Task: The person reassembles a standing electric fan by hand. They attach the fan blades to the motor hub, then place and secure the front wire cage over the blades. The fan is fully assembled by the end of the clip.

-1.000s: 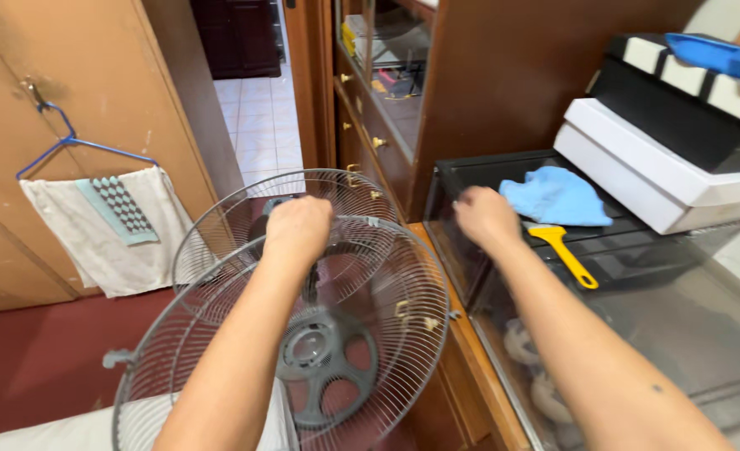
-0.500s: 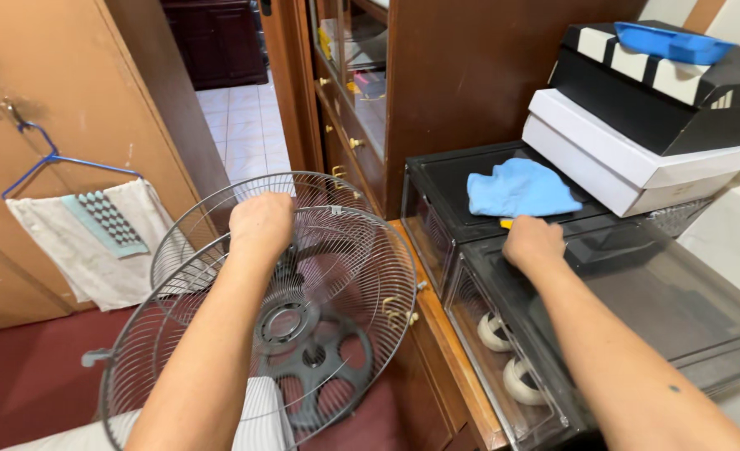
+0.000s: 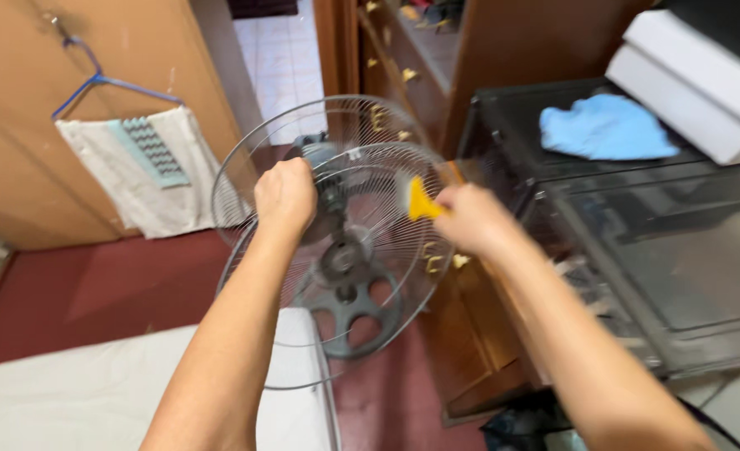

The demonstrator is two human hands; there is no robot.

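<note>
A grey wire fan guard (image 3: 361,334) stands in front of me, with a second wire guard and the fan motor behind it. My left hand (image 3: 285,194) is closed around the top rim of the front guard. My right hand (image 3: 472,219) grips a yellow-handled scraper (image 3: 416,199), whose pale blade end rests against the wires on the guard's right side. The view is blurred by motion.
Dark see-through storage boxes (image 3: 637,242) stand at the right, with a blue cloth (image 3: 605,127) and a white box (image 3: 695,83) on top. A wooden cabinet (image 3: 470,58) rises behind. A towel (image 3: 136,167) hangs from a blue hanger on the left door. A white mattress edge (image 3: 69,392) lies below.
My right hand left the top of the storage box with the yellow scraper and brought it left to the fan guard. The left hand stayed on the rim. The view swung left.
</note>
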